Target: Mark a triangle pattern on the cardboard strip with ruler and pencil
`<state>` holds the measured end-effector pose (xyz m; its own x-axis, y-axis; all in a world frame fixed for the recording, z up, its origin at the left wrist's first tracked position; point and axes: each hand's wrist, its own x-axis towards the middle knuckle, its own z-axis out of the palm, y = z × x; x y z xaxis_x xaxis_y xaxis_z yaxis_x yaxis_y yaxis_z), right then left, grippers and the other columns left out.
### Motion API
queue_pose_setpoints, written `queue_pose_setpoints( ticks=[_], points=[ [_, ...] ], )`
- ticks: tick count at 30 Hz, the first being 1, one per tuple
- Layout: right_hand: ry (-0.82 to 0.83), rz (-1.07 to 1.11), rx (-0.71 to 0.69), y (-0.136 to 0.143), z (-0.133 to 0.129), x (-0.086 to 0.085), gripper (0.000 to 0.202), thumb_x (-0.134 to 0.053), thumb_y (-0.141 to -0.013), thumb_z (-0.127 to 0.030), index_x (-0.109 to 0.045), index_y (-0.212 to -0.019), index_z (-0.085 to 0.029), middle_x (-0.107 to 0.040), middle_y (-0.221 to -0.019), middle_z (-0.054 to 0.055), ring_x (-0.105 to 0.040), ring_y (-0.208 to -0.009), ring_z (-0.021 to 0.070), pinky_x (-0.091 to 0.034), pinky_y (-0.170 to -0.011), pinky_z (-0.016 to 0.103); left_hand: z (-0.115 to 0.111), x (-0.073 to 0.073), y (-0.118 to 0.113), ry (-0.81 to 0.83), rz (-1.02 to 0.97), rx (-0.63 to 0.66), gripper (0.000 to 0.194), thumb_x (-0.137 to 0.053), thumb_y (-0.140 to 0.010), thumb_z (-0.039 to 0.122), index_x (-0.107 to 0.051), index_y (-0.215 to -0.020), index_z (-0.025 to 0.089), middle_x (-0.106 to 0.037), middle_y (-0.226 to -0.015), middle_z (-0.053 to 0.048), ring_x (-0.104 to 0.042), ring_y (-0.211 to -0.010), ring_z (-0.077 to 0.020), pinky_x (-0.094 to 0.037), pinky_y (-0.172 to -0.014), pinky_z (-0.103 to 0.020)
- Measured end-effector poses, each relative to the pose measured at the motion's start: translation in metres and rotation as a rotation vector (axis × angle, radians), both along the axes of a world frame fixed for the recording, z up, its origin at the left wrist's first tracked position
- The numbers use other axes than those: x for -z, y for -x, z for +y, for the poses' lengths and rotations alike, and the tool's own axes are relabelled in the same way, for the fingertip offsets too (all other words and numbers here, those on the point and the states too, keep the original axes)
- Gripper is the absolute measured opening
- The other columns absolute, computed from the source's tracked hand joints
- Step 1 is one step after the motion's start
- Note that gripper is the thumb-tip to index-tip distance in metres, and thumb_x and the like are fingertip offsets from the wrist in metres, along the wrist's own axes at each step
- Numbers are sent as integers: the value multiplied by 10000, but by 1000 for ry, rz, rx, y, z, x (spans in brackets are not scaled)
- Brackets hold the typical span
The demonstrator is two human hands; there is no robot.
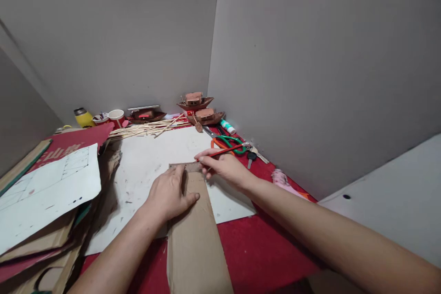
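My left hand (172, 191) rests palm-down on a long piece of brown cardboard (200, 248). Its fingers press near a narrow greyish strip (192, 166), perhaps a ruler, lying across the cardboard's far end; the thumb points right. Between the fingers of my right hand (220, 165) is a slim red pencil (222, 152), its tip near the strip's right end. A stained white board (138, 179) lies under the cardboard's far part, on a red tabletop cover (255, 243).
Thin wooden sticks (148, 127) lie behind. Model boats (206, 116), green-handled scissors (234, 141), a glue stick (228, 127) and keys (251, 158) sit by the right wall. Cups (116, 118) and a yellow bottle (84, 118) stand far left. Stacked cardboard carries a drawn-on sheet (51, 197).
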<state>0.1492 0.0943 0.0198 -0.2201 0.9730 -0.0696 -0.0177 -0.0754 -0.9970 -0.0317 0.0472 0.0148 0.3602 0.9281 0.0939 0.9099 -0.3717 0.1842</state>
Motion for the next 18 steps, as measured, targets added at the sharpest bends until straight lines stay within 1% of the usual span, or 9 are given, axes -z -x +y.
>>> queue_pose_setpoints(
  ticks=[3,5,7,10,12,15,18],
  points=[
    [1,19,23,7,7,7,35,-635,-781,-127,-633,-802,-155,-599,-554,-37,-560,-462,85,-485,-448,182,-1,-1,-1,3,10,37,409,-623,-816,454,-559,-1109,175,-679,-1162,-126,-636,-1079,-312,-503,-896,-408],
    [4,38,31,12,14,11,75,-622,-792,-130,-576,-753,-175,-596,-541,-45,-561,-444,86,-474,-417,178,-3,-2,-2,4,20,54,399,-603,-831,442,-573,-1118,167,-665,-1210,-139,-615,-1136,-317,-490,-938,-411],
    [8,48,35,18,22,15,136,-613,-811,-138,-531,-714,-186,-597,-534,-46,-549,-414,85,-448,-374,172,-3,-1,-4,8,28,65,484,-587,-842,446,-561,-1215,140,-616,-1324,-163,-565,-1232,-322,-457,-1011,-420],
    [12,47,43,25,35,21,182,-607,-848,-159,-520,-689,-184,-598,-532,-40,-510,-365,71,-401,-321,158,-2,1,-4,25,57,71,631,-553,-862,469,-506,-1357,80,-513,-1460,-191,-459,-1360,-331,-383,-1109,-431],
    [12,45,61,29,43,26,203,-588,-874,-165,-514,-686,-184,-588,-528,-44,-485,-346,62,-377,-299,150,-1,2,-4,42,81,72,672,-531,-873,479,-493,-1388,48,-483,-1485,-204,-420,-1393,-338,-363,-1132,-434],
    [6,37,90,31,49,32,223,-532,-910,-160,-497,-692,-188,-563,-521,-56,-462,-339,56,-357,-283,141,-1,2,-5,58,97,70,696,-521,-875,482,-489,-1404,31,-469,-1493,-212,-413,-1399,-343,-361,-1139,-435],
    [-17,21,95,31,51,36,212,-538,-905,-168,-494,-699,-192,-563,-528,-57,-466,-351,61,-354,-279,142,-2,0,-6,67,104,61,717,-517,-875,490,-481,-1418,24,-460,-1498,-213,-411,-1402,-344,-360,-1143,-435]
  ],
)
